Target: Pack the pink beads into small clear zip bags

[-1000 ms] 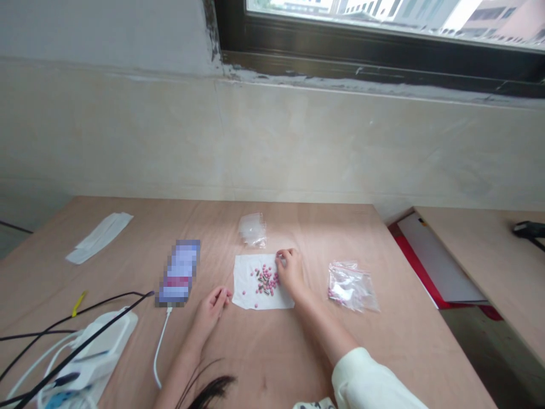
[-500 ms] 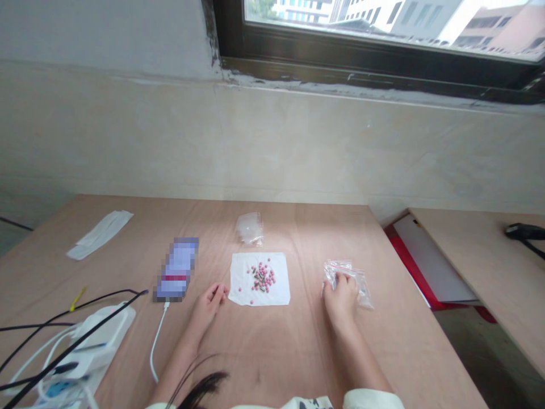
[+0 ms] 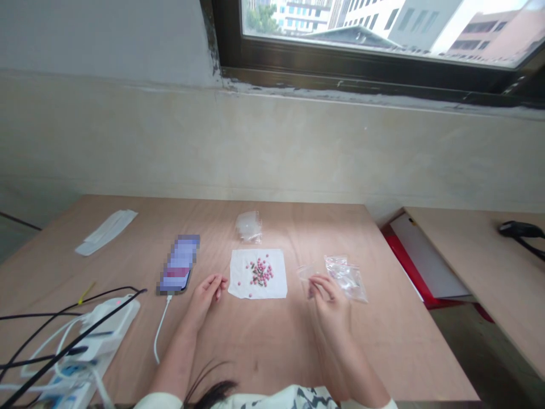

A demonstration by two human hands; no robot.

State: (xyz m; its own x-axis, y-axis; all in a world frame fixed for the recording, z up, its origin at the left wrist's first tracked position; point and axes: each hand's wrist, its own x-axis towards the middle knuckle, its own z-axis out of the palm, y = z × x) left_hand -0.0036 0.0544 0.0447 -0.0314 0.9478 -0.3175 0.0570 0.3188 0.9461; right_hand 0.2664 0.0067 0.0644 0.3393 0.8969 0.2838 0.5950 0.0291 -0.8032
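My right hand (image 3: 330, 298) pinches a small clear plastic zip bag (image 3: 304, 274), lifted just left of a pile of similar clear zip bags (image 3: 347, 279). My left hand (image 3: 210, 289) rests on the table with its fingers curled together; whatever may be inside them is hidden. Beside its fingertips lies a white paper sheet (image 3: 279, 287). Pink beads (image 3: 266, 275) are heaped on the middle of that sheet, mixed with small dark or metallic pieces (image 3: 258, 276). A few beads lie apart toward the sheet's left and lower edges.
Behind the sheet sits another clear bag with whitish contents (image 3: 249, 226). A phone (image 3: 179, 264) on a white cable (image 3: 159, 329) lies at left, near a white power strip (image 3: 114, 318) with black cords. A folded white strip (image 3: 106, 232) lies far left. The table's right edge borders a gap.
My right hand has moved left from the pile of zip bags, bringing one bag with it. My left hand stays in nearly the same place. The view has tilted slightly.
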